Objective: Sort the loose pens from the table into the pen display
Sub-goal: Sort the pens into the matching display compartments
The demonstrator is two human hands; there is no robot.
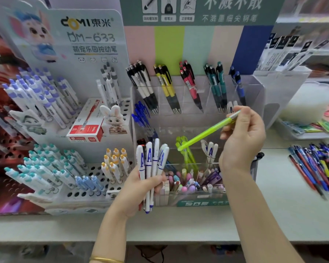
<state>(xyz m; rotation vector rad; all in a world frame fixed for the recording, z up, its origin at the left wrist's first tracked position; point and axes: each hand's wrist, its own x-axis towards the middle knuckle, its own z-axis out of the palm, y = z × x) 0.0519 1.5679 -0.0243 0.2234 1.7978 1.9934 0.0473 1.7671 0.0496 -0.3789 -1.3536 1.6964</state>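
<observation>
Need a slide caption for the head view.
Right hand holds green pen at the display; left hand grips white pens.

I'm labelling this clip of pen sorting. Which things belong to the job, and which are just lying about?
Job: lime-green plastic pen in right hand; bunch of white blue-lettered pens in left hand; clear acrylic pen display; pile of loose multicoloured pens.
Lying about: red cardboard box; white rabbit figurine.

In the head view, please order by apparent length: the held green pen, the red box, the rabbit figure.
green pen
red box
rabbit figure
The pen is nearer the camera, so its lead is unsure.
</observation>
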